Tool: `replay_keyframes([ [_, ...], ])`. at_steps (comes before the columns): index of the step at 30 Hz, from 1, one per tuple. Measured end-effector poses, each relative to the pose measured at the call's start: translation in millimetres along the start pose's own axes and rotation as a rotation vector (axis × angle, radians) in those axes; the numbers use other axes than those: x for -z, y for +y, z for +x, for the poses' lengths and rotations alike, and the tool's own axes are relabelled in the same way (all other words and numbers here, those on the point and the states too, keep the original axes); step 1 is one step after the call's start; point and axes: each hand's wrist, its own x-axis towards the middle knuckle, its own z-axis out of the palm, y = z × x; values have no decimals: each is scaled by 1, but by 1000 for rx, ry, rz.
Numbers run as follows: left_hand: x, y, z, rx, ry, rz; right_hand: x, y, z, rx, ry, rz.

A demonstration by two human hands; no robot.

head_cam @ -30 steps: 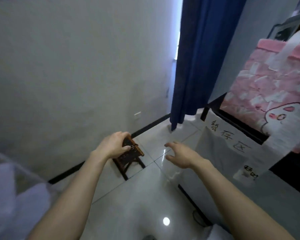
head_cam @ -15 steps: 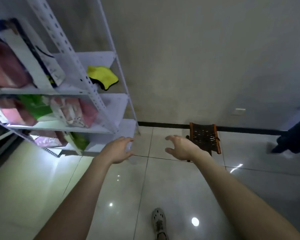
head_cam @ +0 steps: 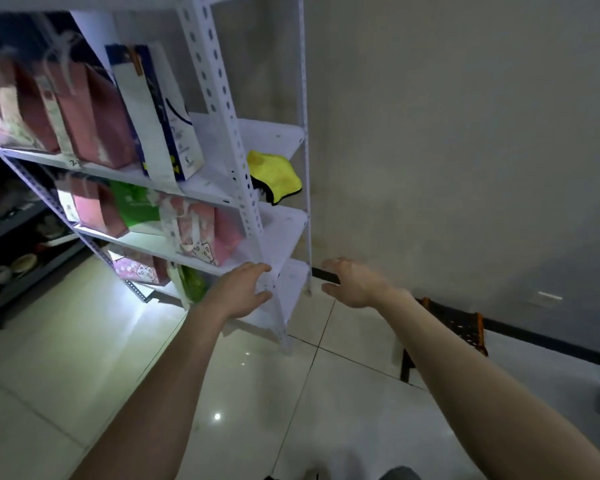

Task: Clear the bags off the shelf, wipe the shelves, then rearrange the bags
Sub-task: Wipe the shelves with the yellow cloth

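A white metal shelf unit [head_cam: 222,98] fills the upper left, with several gift bags on its tiers. Dark red bags [head_cam: 94,123] and a white-and-blue bag [head_cam: 156,112] stand on the upper tier. Pink bags [head_cam: 201,230] and a green bag [head_cam: 136,206] sit on the tier below, more bags [head_cam: 139,270] on the lowest. A yellow cloth [head_cam: 274,171] lies at the upper tier's right end. My left hand [head_cam: 243,289] is empty, fingers apart, by the front post. My right hand [head_cam: 352,284] is empty and spread, just right of the shelf.
A small dark wooden stool [head_cam: 458,327] stands on the tiled floor behind my right forearm, near the plain wall [head_cam: 465,133]. A dark rack [head_cam: 14,265] with dishes sits at the far left. Glossy floor tiles [head_cam: 257,393] lie in front of the shelf.
The view has swung left from the curtain and stool towards the shelf, which is now nearer. My left hand let go of the stool; both hands have come up beside the shelf's right end.
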Motion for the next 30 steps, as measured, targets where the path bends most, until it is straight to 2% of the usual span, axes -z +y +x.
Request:
replay_keyframes([
  [5, 18, -16, 18, 71, 73, 0, 26, 0, 56, 123, 22, -2],
  [11, 29, -22, 48, 241, 182, -57, 60, 2, 135, 317, 12, 44],
  [15, 31, -4, 68, 378, 273, -29, 77, 14, 175, 461, -6, 75],
  [21, 41, 33, 86, 554, 447, -19, 101, 26, 220, 652, 55, 89],
  [26, 50, 39, 95, 669, 542, -39, 111, 8, 249, 718, 141, 97],
  [30, 62, 35, 107, 728, 697, -126, 118, -6, 276, 719, 193, 67],
])
